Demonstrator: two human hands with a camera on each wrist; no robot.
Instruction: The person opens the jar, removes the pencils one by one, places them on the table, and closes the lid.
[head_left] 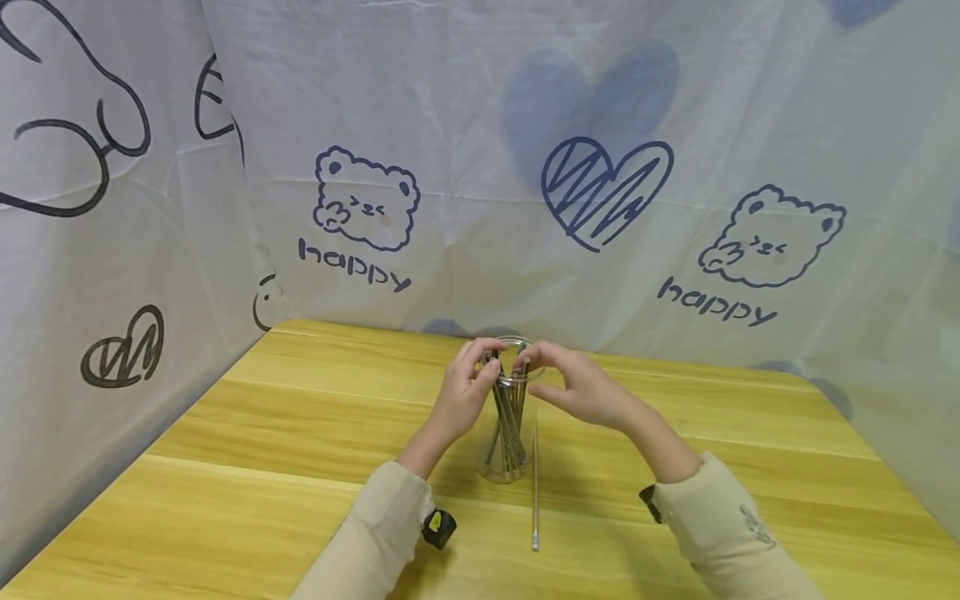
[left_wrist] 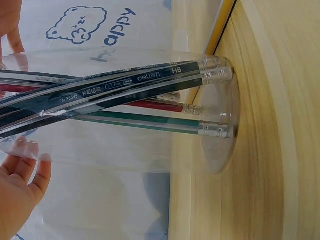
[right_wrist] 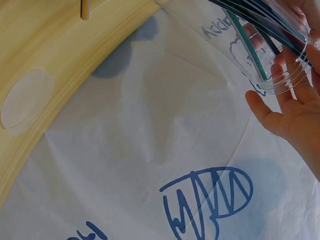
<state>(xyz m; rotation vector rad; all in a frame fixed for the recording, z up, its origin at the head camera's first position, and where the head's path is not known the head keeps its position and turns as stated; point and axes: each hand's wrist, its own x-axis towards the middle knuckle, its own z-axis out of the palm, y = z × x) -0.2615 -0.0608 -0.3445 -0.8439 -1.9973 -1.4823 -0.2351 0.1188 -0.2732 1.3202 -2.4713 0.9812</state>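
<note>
A clear jar [head_left: 486,454] stands upright on the table with several pencils [head_left: 512,417] in it. In the left wrist view their metal-capped ends [left_wrist: 215,130] rest at the jar's base; they are striped dark, red and green. My left hand [head_left: 461,392] curls round the left side of the rim, thumb and fingers at its edge. From the right, my right hand [head_left: 585,387] reaches over the rim, its fingers bent loosely at the pencil tops and its thumb outside. The right wrist view shows that thumb [right_wrist: 262,110] apart from the rim.
A single pencil [head_left: 536,492] lies on the table [head_left: 300,467] just right of the jar, capped end toward me. In the right wrist view a flat, clear round disc [right_wrist: 27,100] lies near the table's edge. A printed cloth [head_left: 480,167] hangs behind the table.
</note>
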